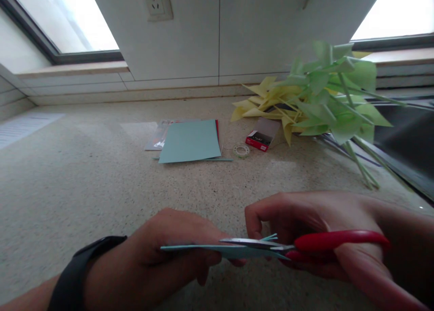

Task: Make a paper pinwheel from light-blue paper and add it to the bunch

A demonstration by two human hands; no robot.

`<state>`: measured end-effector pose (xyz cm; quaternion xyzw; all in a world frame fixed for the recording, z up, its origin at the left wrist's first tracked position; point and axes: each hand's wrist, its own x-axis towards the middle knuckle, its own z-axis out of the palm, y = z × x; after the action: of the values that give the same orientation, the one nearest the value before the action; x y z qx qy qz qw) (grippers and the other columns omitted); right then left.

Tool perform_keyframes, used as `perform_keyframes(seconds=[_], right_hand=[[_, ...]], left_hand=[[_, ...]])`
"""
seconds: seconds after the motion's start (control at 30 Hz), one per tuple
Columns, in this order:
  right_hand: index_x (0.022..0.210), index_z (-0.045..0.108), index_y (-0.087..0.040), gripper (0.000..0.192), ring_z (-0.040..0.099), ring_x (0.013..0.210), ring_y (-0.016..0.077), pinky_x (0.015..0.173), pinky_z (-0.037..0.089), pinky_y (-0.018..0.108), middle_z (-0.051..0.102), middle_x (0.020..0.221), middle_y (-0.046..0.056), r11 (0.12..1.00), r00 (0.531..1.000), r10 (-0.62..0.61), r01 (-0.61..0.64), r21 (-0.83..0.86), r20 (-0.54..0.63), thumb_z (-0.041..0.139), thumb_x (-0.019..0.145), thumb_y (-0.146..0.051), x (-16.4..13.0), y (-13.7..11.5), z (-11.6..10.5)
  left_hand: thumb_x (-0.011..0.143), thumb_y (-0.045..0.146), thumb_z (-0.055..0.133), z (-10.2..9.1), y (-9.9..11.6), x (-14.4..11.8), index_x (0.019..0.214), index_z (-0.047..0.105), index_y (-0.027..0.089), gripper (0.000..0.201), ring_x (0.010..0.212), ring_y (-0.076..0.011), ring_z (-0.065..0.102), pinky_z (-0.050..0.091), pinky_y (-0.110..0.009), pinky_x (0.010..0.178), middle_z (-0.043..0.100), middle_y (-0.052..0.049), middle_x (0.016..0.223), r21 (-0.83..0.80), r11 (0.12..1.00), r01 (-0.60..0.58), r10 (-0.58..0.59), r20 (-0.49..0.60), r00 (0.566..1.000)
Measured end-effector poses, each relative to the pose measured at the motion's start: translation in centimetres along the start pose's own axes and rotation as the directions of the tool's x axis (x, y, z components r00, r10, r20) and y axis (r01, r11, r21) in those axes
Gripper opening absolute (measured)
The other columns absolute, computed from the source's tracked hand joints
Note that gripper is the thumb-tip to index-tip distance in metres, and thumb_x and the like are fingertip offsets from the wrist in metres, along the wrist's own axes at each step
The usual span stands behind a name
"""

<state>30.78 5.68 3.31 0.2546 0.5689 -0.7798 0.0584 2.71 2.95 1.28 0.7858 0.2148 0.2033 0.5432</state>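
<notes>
— Head view: what do the hands hold?
— The left hand (pixel 169 252) grips a teal paper sheet (pixel 203 249) edge-on, low over the counter (pixel 84 189). The right hand (pixel 315 229) is closed round red-handled scissors (pixel 305 244), blades on the sheet.
— Beyond?
— Paper pinwheels (pixel 315 98), a teal stack (pixel 190 141).

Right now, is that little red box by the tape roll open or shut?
Open. The small red box lies on the counter with its pale lid flap raised behind it.
</notes>
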Motion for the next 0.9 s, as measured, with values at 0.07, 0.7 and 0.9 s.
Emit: perform_keyframes(seconds=[0.07, 0.7, 0.9], right_hand=[[0.101, 0.050, -0.018, 0.064, 0.040, 0.052, 0.0049, 0.042, 0.031, 0.014, 0.049, 0.068, -0.008, 1.000, 1.000, 0.025, -0.025, 0.014, -0.008, 0.081, 0.070, -0.065, 0.0, 0.0, 0.0], [0.093, 0.048, -0.021, 0.064, 0.037, 0.046, 0.0046, 0.037, 0.026, 0.015, 0.047, 0.059, -0.011, 0.996, 0.990, 0.074, -0.067, 0.063, -0.116, 0.085, 0.065, -0.066, -0.1, 1.3, 0.0], [0.095, 0.044, -0.023, 0.072, 0.034, 0.045, 0.0031, 0.038, 0.018, 0.017, 0.043, 0.061, -0.013, 0.996, 0.997, 0.044, -0.038, 0.079, -0.070, 0.089, 0.058, -0.065, 0.0, 0.6, -0.1]], left_hand=[[0.106, 0.034, 0.046, 0.1, 0.0, -0.1, 0.105, 0.073, 0.017, 0.032, 0.069, -0.0143, 0.064, 0.049, -0.023, 0.068, 0.070, -0.005, 0.076, -0.005, 1.000, 0.002, -0.002, -0.002, 1.000], [0.105, 0.027, 0.048, -0.1, -0.1, 0.0, 0.107, 0.075, 0.019, 0.029, 0.064, -0.0118, 0.061, 0.048, -0.021, 0.065, 0.068, -0.002, 0.072, 0.022, 1.000, -0.003, 0.003, -0.032, 0.999], [0.106, 0.029, 0.045, -0.1, 0.0, -0.2, 0.109, 0.074, 0.015, 0.032, 0.066, -0.0121, 0.061, 0.049, -0.021, 0.066, 0.068, -0.003, 0.073, 0.021, 1.000, 0.004, -0.004, -0.004, 1.000]])
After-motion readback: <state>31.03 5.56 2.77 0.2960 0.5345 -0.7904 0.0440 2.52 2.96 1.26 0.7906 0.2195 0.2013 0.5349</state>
